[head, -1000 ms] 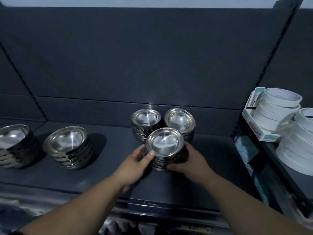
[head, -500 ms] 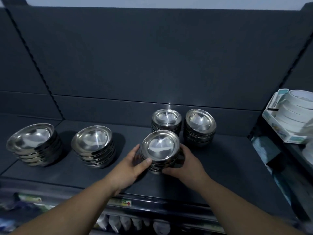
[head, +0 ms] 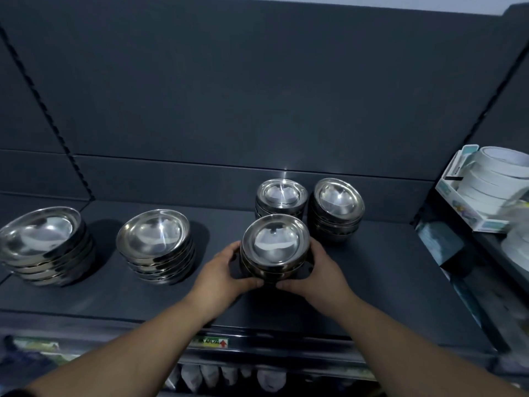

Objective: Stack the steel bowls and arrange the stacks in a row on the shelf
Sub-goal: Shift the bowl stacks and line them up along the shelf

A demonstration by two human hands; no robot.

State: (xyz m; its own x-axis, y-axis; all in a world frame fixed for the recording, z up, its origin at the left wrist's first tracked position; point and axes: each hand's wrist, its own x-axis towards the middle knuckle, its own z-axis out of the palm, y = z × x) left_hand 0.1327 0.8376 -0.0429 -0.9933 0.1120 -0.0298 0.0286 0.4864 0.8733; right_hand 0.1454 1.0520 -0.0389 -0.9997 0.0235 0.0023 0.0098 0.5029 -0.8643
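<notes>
Bowls polished steel, round, flat-bottomed, nested mouth-up. Five stacks on dark shelf (head: 386, 282): three of small bowls, two of wider bowls. Held stack (head: 276, 247) mid-shelf; left hand (head: 220, 277) and right hand (head: 320, 275) cup its sides, fingers curled round it, thumbs at near base. Back stack (head: 282, 196) at its 12 o'clock, corner stack (head: 337, 207) at 1 o'clock. Near wide stack (head: 156, 242) and far wide stack (head: 43, 239) at 9 o'clock, apart.
</notes>
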